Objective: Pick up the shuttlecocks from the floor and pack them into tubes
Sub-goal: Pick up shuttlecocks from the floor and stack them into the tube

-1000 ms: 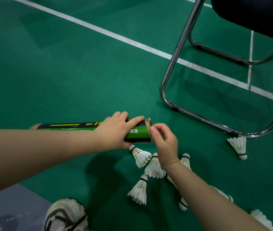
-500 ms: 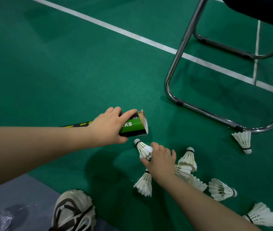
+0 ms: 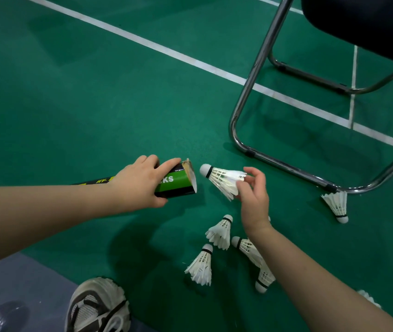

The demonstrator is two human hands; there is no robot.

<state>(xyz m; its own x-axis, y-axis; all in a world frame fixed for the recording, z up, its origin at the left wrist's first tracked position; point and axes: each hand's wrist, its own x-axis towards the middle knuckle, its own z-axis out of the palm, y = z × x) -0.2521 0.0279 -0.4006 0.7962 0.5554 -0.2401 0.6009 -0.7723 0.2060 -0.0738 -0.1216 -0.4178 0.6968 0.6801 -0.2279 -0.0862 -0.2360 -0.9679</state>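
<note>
Nearest you, feathery white shuttlecocks [image 3: 201,265] are lying scattered on the green floor [image 3: 95,104]. Your right hand [image 3: 254,195] is pinching one shuttlecock [image 3: 222,179] by its skirt, rounded cork pointing left at the ragged mouth of the cardboard tube [image 3: 176,183] your left hand [image 3: 140,183] is gripping, both lying left-right.

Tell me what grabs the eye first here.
Centre frame, the right hand pinches a white feathered shuttlecock by its skirt, cork aimed at the open mouth of the green-and-black cardboard tube held by the left hand. More loose white shuttlecocks lie on the green court floor just below, and a chrome chair frame fills the upper right.
</note>
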